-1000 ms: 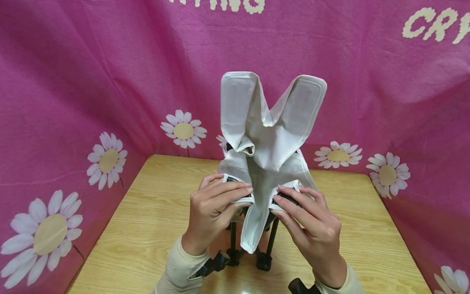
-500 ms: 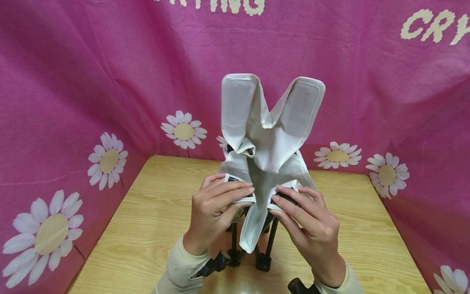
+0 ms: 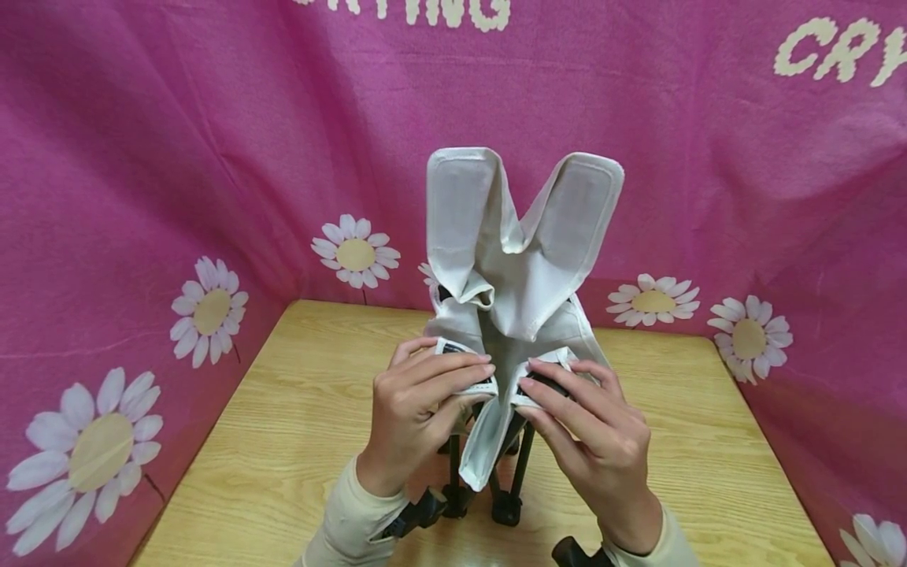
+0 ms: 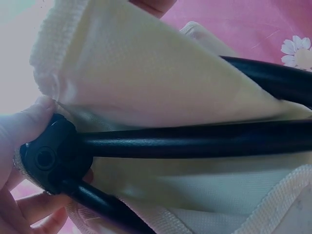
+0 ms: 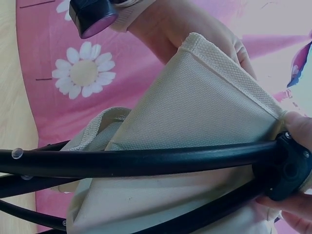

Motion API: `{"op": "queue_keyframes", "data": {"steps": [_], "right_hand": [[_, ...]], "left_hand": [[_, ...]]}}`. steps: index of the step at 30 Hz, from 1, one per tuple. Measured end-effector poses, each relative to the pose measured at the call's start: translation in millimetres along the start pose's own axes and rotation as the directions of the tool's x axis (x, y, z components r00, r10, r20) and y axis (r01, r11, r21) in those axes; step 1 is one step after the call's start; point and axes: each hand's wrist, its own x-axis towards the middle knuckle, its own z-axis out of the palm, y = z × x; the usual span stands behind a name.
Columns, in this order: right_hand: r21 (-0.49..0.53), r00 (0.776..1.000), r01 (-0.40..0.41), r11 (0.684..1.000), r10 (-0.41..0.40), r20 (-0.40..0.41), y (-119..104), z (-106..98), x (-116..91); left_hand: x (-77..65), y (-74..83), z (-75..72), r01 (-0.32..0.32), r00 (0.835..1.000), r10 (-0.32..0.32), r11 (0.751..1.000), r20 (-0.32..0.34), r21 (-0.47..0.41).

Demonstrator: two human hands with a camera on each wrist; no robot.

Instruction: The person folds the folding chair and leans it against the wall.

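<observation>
A small folding chair with an off-white fabric seat (image 3: 531, 283) and black legs (image 3: 523, 465) stands half folded on the wooden table. My left hand (image 3: 414, 409) pinches one seat corner, thumb below and fingers above. My right hand (image 3: 598, 433) grips the opposite corner the same way. Close up in the left wrist view, thumb and fingers hold a black plastic joint (image 4: 56, 153), from which a black tube (image 4: 195, 141) runs. The right wrist view has a matching joint (image 5: 287, 168) between thumb and fingers, with loose fabric (image 5: 209, 97) hanging beside it. Two fabric flaps point up at the back.
The wooden table (image 3: 312, 378) is enclosed at the back and sides by a pink cloth (image 3: 298, 118) printed with daisies. Black wrist devices (image 3: 418, 512) sit at both cuffs, close to the chair's feet.
Both hands have come slightly closer together, narrowing the gap between the two held corners. The raised fabric flaps have sunk a little.
</observation>
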Motion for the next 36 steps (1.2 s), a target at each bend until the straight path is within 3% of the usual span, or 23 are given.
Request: {"op": "queue_keyframes", "data": {"steps": [23, 36], "right_hand": [[0.010, 1.000, -0.008, 1.000, 0.008, 0.008, 4, -1, -2], [0.050, 1.000, -0.015, 0.999, 0.016, -0.025, 9, 4, -6]], "left_hand": [[0.9, 2.7, 5.1, 0.007, 1.000, -0.007, 1.000, -0.013, -0.008], [0.5, -0.2, 12.3, -0.001, 0.998, -0.002, 0.999, -0.056, -0.043]]}}
